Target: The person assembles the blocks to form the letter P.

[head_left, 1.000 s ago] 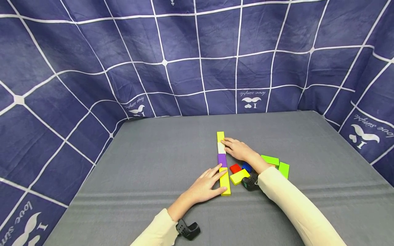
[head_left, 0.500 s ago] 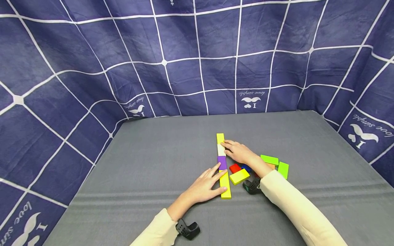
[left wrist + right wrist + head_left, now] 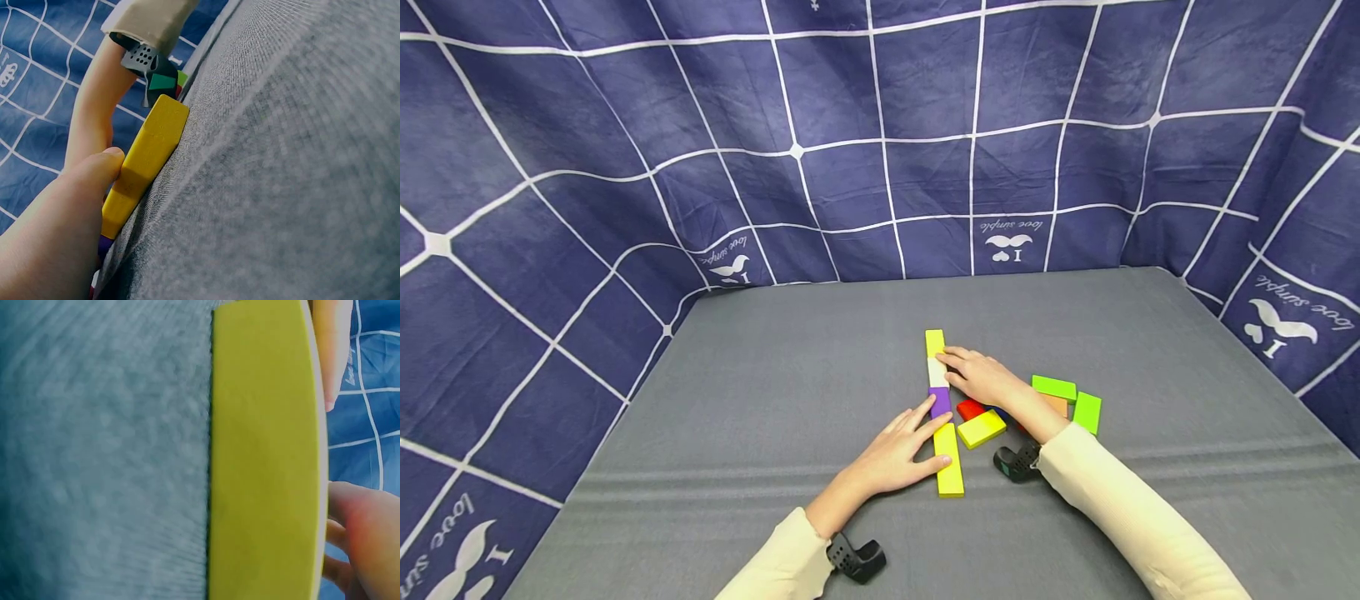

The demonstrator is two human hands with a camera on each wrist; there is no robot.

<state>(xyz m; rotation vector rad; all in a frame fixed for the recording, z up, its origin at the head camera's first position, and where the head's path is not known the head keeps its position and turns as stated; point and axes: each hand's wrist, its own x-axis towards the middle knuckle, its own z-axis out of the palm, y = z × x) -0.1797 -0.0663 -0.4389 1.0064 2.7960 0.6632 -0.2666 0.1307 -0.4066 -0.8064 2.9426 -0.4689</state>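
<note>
A straight row of blocks runs away from me in the head view: a yellow block (image 3: pixel 934 342) at the far end, then a white block (image 3: pixel 937 373), a purple block (image 3: pixel 939 402) and a longer yellow block (image 3: pixel 949 471) nearest. My left hand (image 3: pixel 891 458) lies along the row's left side with fingers spread, fingertips at the purple and near yellow blocks. Its thumb rests on the near yellow block, also visible in the left wrist view. My right hand (image 3: pixel 985 379) reaches from the right, its fingertips touching the white block and the far yellow block's near end.
Right of the row lie a red block (image 3: pixel 970 409), a loose yellow block (image 3: pixel 981 429) and a blue block partly under the right hand. Green blocks (image 3: pixel 1054 387) and an orange block (image 3: pixel 1056 404) sit beyond the right wrist. A checked blue cloth (image 3: pixel 850 183) hangs behind the grey table (image 3: pixel 775 375).
The row of blocks has slid a little toward me, the right hand moving along with its far part. The left hand has stayed nearly in place.
</note>
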